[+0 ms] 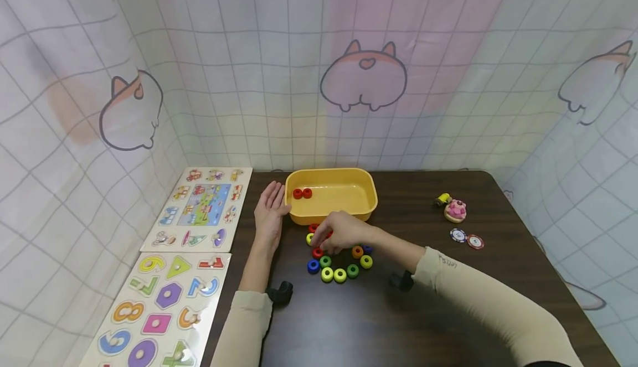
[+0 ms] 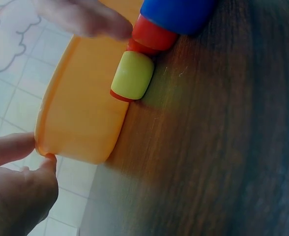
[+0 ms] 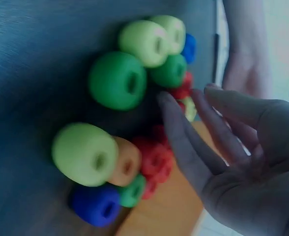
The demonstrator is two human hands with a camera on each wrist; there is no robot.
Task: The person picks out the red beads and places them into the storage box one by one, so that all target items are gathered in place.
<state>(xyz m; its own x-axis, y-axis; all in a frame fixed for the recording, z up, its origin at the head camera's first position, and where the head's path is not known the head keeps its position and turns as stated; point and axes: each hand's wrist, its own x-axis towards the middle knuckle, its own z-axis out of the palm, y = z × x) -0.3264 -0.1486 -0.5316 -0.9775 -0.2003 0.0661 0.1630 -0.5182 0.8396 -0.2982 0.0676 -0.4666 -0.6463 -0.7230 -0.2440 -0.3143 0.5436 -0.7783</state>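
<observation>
A yellow plastic tub (image 1: 344, 196) stands near the table's back edge with two red beads (image 1: 302, 194) inside. My left hand (image 1: 269, 217) lies along its left side, fingers extended and thumb at the rim. Past the tub's front my right hand (image 1: 344, 231) reaches down over a loose group of ring-shaped beads, hiding some. In the right wrist view its fingers (image 3: 176, 132) are spread, with no bead between them. A red bead (image 1: 317, 253) sits right by its fingertips. Around it lie a blue bead (image 1: 313, 266), green bead (image 1: 325, 262), yellow beads (image 1: 327, 274) and orange bead (image 1: 357, 252).
On the left lie two puzzle boards, one with a picture scene (image 1: 204, 206), one with numbers and shapes (image 1: 157, 306). At the right are a pink cake-like toy (image 1: 456, 211), a small yellow-and-black toy (image 1: 442, 199) and two poker chips (image 1: 476, 241). A patterned curtain (image 1: 279, 79) surrounds the table.
</observation>
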